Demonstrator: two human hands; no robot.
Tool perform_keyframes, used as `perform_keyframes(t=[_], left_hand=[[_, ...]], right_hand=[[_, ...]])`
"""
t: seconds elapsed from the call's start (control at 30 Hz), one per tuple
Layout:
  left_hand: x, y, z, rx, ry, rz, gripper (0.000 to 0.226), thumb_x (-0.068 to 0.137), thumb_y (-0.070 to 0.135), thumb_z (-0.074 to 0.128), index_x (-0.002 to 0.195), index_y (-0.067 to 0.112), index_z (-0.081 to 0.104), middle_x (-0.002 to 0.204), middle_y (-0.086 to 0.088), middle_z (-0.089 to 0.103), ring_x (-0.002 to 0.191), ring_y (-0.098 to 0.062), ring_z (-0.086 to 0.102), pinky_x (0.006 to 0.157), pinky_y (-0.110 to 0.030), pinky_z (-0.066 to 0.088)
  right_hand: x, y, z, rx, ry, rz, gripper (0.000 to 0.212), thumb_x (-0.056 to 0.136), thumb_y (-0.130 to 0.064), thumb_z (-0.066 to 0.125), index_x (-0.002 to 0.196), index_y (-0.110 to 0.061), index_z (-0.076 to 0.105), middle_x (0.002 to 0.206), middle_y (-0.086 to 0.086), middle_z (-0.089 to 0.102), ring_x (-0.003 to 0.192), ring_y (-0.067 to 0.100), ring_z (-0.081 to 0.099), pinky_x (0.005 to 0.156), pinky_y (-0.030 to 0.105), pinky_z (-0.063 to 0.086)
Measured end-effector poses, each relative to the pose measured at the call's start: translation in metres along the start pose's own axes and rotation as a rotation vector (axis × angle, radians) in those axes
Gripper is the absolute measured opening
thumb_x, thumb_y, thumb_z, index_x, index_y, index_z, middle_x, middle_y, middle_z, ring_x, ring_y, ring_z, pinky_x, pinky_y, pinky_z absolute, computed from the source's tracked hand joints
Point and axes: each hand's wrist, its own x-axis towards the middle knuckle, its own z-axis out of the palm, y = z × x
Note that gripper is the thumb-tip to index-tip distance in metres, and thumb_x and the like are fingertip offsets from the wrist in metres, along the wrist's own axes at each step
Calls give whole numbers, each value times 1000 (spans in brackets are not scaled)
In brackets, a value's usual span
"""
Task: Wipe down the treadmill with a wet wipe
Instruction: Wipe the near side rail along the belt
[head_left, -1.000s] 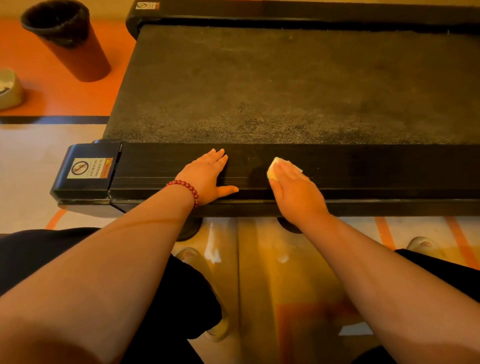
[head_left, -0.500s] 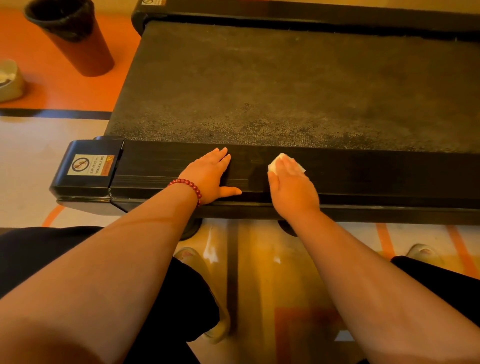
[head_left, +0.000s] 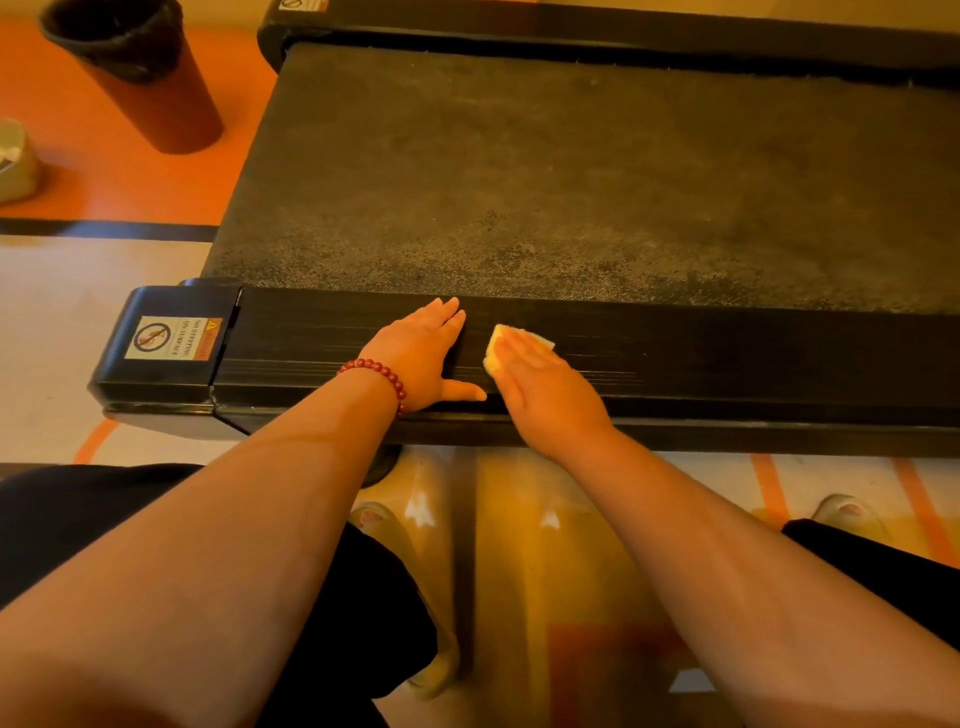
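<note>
The treadmill lies across the view, its dusty dark belt (head_left: 571, 182) beyond a black ribbed side rail (head_left: 753, 364). My left hand (head_left: 423, 356), with a red bead bracelet on the wrist, rests flat on that rail with straight fingers. Just to its right, my right hand (head_left: 543, 389) presses a folded wet wipe (head_left: 496, 348) flat against the rail; only the wipe's left and far edges show past my fingers.
The rail's left end cap (head_left: 166, 343) carries a warning sticker. A dark bin (head_left: 135, 67) with a liner stands on the orange floor at the far left, and a pale object (head_left: 15, 161) sits at the left edge. My knees and slippers are below the rail.
My right hand has slid the wipe leftwards along the rail, closer to my left hand. The left hand has stayed in place.
</note>
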Motion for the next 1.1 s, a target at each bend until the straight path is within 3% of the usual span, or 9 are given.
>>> perform_keyframes(t=[0.1,0.2,0.27,0.33,0.43,0.63,0.83,1.0,1.1], left_hand=[[1,-1,0,23,-6,-4,106,78,74,48,153,15,1,161,-1,-4,147,-18,-1,118,-42,17],[1,0,1,35,-10,-6,107,78,74,47,153,15,0,161,-1,-4,147,-19,0,118,-43,19],[2,0,1,34,-10,-8,107,77,74,47,153,15,0,161,-1,-4,147,-19,0,117,-42,18],[2,-1,0,33,-16,-9,107,77,74,47,153,15,0,161,-1,-5,147,-19,0,117,-42,17],[3,-1,-1,25,-21,-6,107,77,75,47,153,16,0,161,0,-5,147,-19,0,117,-41,16],[3,-2,-1,26,-12,-2,108,76,75,48,153,16,0,161,1,-5,147,-18,-1,117,-41,16],[5,-2,0,29,-16,-4,108,76,75,48,153,15,-1,161,0,-6,147,-18,-2,117,-41,15],[4,-3,1,10,-6,5,108,77,74,48,153,15,-1,161,0,-6,147,-18,-2,117,-40,15],[5,-2,1,10,-12,2,109,77,74,48,153,14,-1,161,0,-6,147,-18,-3,117,-40,14]], right_hand=[[0,17,-7,-19,-80,-11,50,106,-25,26,154,-17,16,161,-3,13,147,9,7,115,25,12],[13,26,-11,-93,2,233,51,104,-17,30,153,-16,15,160,1,16,148,14,10,113,33,27],[20,17,-8,-41,80,341,50,105,-28,27,152,-15,19,159,3,21,146,19,20,110,37,31],[21,4,-5,-37,76,215,50,105,-34,24,150,-13,24,155,5,28,143,22,26,109,37,32],[12,5,-7,-104,-24,-18,51,105,-32,24,153,-14,18,160,1,19,147,13,13,114,29,21],[26,29,-14,-107,71,241,56,104,-37,19,153,-11,18,158,7,23,147,18,15,116,36,22],[32,5,-9,-174,-62,70,60,104,-41,25,153,-9,14,161,6,13,149,18,8,116,36,20],[38,17,-22,-167,13,292,60,104,-43,21,153,-9,15,160,8,16,148,21,13,114,39,23],[44,6,-12,-86,30,199,56,103,-40,24,150,-10,23,157,9,24,146,24,20,111,41,29]])
